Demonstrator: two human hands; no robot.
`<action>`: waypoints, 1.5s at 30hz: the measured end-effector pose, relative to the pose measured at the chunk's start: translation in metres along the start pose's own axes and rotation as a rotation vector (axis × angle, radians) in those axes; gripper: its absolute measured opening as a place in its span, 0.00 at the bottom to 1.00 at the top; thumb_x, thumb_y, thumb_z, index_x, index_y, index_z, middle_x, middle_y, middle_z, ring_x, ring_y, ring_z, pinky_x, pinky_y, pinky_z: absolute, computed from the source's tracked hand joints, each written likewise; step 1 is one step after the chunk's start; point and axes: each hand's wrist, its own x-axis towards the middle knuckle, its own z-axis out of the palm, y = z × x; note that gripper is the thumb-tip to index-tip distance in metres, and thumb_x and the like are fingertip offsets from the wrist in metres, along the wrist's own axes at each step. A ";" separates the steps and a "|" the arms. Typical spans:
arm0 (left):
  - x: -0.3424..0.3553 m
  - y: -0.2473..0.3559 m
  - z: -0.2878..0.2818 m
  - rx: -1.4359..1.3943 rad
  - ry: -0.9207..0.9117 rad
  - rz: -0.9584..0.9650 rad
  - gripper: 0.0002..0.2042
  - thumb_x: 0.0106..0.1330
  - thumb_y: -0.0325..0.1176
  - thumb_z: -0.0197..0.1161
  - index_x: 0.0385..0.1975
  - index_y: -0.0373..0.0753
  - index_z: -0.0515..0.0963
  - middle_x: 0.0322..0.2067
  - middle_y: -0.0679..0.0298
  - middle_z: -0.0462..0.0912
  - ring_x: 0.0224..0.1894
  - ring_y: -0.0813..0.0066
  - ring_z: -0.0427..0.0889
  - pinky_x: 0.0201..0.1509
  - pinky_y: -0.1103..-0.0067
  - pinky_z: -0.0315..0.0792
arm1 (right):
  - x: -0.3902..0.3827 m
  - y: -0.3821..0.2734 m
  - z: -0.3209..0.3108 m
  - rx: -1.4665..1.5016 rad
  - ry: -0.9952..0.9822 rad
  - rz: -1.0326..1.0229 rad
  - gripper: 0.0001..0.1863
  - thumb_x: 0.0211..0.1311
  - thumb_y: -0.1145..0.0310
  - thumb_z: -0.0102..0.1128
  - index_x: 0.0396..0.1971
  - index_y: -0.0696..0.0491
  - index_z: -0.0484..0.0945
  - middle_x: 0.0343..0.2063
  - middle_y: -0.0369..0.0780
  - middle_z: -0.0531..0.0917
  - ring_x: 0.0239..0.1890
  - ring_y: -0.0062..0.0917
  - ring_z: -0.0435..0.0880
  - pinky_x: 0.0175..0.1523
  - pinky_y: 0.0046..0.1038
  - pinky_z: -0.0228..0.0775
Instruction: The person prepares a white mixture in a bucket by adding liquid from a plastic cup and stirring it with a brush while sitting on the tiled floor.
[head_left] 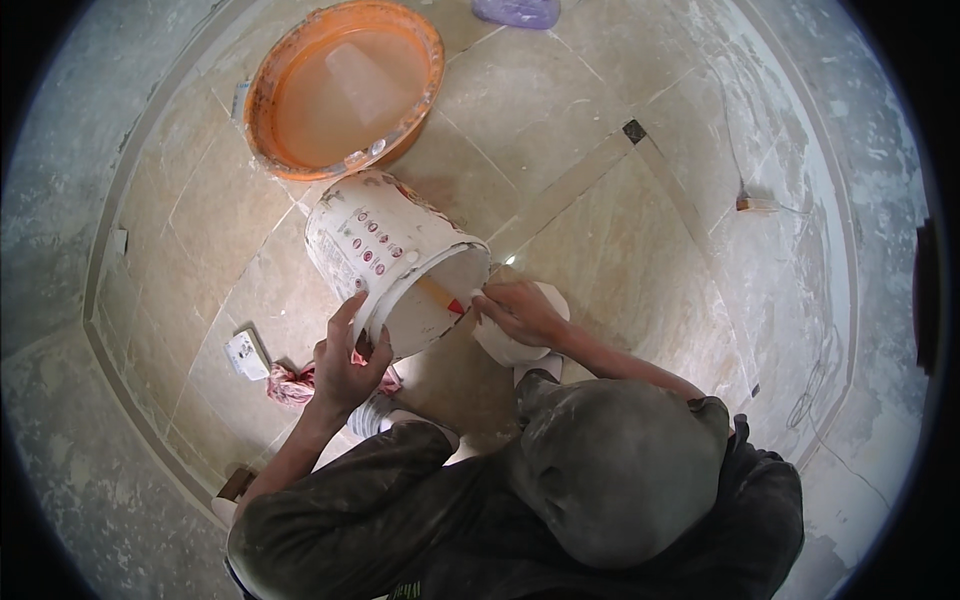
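A white plastic bucket (370, 225), stained and printed with small red symbols, lies tilted on its side with its mouth toward me. My left hand (350, 360) grips the left of its rim. My right hand (515, 310) has its fingers closed on the right of the rim. Inside lies a tan stick-like tool with a red end (447, 298). A round pale object (535, 350), perhaps a lid, is partly hidden under my right hand. A crumpled pink-and-white cloth (292, 385) is on the tiles left of my left hand.
An orange basin (265, 110) of cloudy water stands beyond the bucket on the tiled floor (590, 250). A small white box (245, 353) lies at left, a purple object (515, 12) at the top, and a wooden-looking piece (752, 204) with a wire at right.
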 end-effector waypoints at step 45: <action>0.034 0.002 0.047 0.689 -0.421 0.322 0.14 0.61 0.31 0.58 0.46 0.37 0.74 0.46 0.60 0.79 0.49 0.65 0.79 0.48 0.71 0.75 | 0.009 0.001 0.018 -0.003 0.098 -0.128 0.08 0.68 0.68 0.55 0.34 0.56 0.82 0.29 0.45 0.81 0.33 0.39 0.81 0.38 0.38 0.70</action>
